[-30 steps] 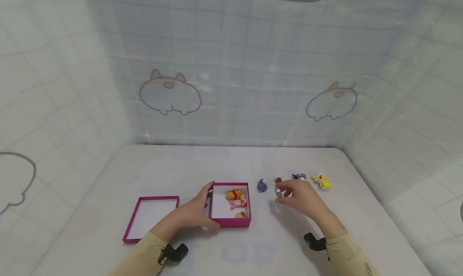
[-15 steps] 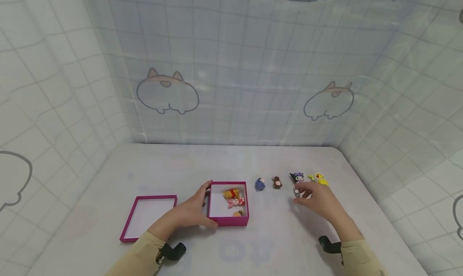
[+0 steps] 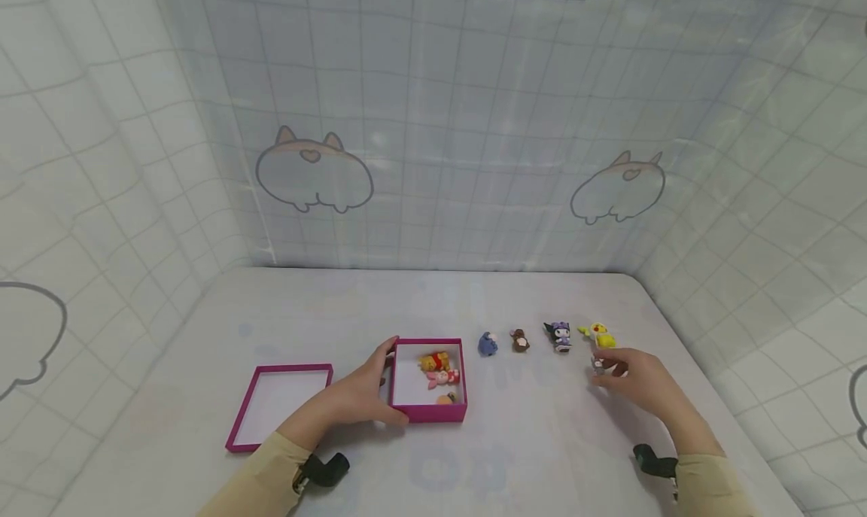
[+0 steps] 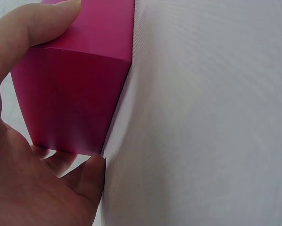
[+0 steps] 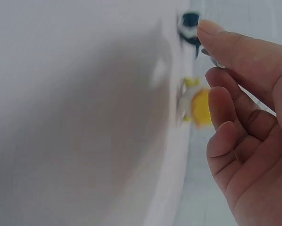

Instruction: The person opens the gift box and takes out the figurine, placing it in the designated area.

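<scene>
My left hand [image 3: 362,393] holds an open magenta box [image 3: 430,414] by its left side. In the left wrist view the thumb lies along one face of the box, with the other fingers at the opposite edge. Inside lie a yellow bear figurine [image 3: 434,361] in red, a pink figurine [image 3: 443,379] and a small orange one [image 3: 446,399]. Between thumb and fingertips, my right hand [image 3: 637,379] pinches a tiny grey figurine [image 3: 597,365], mostly hidden by the fingers in the right wrist view. Just beyond that hand is a yellow figurine [image 3: 600,335].
A row of figurines stands right of the box: a blue one [image 3: 488,344], a brown one [image 3: 519,341] and a black-and-purple one [image 3: 559,336]. The magenta-rimmed lid [image 3: 244,412] lies left of the left hand. A patterned curtain [image 3: 433,201] surrounds the white table [image 3: 379,302].
My right hand has moved right with the grey figurine, from near the brown figurine to in front of the yellow one. The left hand and box have stayed put.
</scene>
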`<state>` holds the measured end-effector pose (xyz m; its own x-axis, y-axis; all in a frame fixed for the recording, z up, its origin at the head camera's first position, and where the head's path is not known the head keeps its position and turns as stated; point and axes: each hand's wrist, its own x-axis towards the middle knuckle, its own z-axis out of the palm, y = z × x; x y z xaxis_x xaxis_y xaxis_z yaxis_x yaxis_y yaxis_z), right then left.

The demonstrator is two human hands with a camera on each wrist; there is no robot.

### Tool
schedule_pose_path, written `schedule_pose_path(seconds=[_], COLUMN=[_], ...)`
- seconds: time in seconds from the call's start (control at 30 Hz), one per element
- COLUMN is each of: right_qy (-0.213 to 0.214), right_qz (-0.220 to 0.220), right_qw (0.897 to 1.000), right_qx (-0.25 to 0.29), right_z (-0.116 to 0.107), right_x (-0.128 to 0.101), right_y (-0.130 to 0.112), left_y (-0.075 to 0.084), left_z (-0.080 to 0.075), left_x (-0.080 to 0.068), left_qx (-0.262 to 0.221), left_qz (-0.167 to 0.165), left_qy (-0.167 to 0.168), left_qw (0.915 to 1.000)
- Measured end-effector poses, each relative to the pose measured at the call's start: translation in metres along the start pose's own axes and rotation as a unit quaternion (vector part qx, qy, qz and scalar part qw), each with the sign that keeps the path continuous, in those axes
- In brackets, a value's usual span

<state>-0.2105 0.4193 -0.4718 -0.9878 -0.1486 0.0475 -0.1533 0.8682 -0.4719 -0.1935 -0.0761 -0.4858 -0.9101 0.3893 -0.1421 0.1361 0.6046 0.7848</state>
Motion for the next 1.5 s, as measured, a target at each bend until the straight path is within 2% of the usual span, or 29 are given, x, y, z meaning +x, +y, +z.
schedule_pose_path(seconds=[0.2, 0.53, 0.83, 1.07, 1.5], right_qy=[-0.019, -0.044, -0.068, -0.076, -0.087], right_qz=[0.023, 0.033, 0.053, 0.042, 0.046], right_qw=[1.000, 0.998, 0.996, 0.996, 0.995], right_qx=[-0.001, 0.012, 0.025, 0.022, 0.028], right_z=[-0.002, -0.004, -0.009, -0.012, -0.013], right_x=[-0.003, -0.009, -0.014, -0.016, -0.015], right_y=[0.021, 0.042, 0.046, 0.051, 0.053], left_y=[-0.001, -0.002, 0.000, 0.001, 0.003], left_z=[0.000, -0.001, -0.001, -0.001, 0.000], left_x=[-0.001, 0.000, 0.002, 0.002, 0.001], left_qx=[0.007, 0.018, 0.004, 0.004, 0.007], left_qz=[-0.010, -0.014, -0.022, -0.027, -0.034], left_qy=[0.003, 0.005, 0.002, 0.001, 0.000], left_qw=[0.9999, 0.9997, 0.9997, 0.9996, 0.9994])
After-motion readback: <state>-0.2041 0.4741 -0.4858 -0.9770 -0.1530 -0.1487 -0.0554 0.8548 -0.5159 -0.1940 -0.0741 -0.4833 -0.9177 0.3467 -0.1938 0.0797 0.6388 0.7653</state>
